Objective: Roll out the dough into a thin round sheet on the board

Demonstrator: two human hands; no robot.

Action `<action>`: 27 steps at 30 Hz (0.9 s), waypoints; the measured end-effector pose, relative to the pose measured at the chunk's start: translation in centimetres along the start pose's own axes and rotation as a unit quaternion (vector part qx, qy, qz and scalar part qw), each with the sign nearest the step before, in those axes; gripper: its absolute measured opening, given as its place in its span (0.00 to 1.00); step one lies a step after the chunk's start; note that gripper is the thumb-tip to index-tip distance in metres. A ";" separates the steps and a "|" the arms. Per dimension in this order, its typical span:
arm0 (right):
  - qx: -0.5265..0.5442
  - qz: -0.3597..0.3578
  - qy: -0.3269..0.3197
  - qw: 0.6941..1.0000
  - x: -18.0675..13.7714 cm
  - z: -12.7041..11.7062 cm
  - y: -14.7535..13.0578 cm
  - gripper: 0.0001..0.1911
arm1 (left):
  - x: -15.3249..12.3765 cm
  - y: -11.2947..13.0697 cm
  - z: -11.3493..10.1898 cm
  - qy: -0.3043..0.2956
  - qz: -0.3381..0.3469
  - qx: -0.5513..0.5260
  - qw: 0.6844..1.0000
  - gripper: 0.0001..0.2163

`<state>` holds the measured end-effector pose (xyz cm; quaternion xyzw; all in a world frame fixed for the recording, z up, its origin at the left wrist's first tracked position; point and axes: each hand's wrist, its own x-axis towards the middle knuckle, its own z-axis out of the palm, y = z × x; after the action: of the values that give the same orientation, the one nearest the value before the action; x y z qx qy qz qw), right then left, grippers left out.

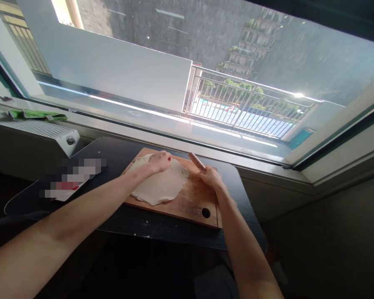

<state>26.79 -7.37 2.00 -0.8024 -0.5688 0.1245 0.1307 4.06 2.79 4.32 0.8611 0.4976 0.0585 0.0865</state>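
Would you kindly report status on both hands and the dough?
Right hand gripping rolling pin. Left hand curled over dough, contact unclear. Dough flat on cutting board. Left hand hides part.

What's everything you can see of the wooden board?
The wooden board is a brown, roughly rectangular slab with a round hole by its near right corner. It lies flat on the black table. A thin, uneven sheet of dough covers much of its left side; its right part is mostly bare. Whether the right hand touches it is unclear.

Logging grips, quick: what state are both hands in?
Left hand: curled closed over the dough; contents can't be told.
Right hand: closed around a rolling pin.
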 end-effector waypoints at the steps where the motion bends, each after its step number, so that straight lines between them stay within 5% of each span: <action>1: 0.012 -0.005 -0.004 1.000 0.2 0.2 0.2 0.21 | 0.1 1.3 0.5 -0.016 0.017 -0.009 1.000 0.11; 5: 0.041 0.001 -0.008 0.999 0.3 0.5 0.6 0.21 | 0.8 4.7 1.6 -0.062 0.060 -0.026 0.996 0.11; 10: 0.030 0.045 -0.004 0.999 -0.4 0.3 -0.2 0.22 | 0.5 5.6 1.1 -0.079 0.085 -0.019 0.993 0.10; 20: -0.016 -0.069 0.001 0.998 -2.1 -0.5 1.4 0.16 | -11.6 2.9 3.7 0.029 0.177 0.024 0.983 0.08; 27: -0.032 -0.111 0.017 0.993 -4.4 -0.6 2.1 0.05 | -12.7 1.6 3.3 0.035 0.164 0.048 0.985 0.07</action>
<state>27.40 -12.21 2.03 -0.7404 -0.6554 0.0772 0.1278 -0.32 -9.28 1.27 0.9316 0.3547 0.0780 0.0165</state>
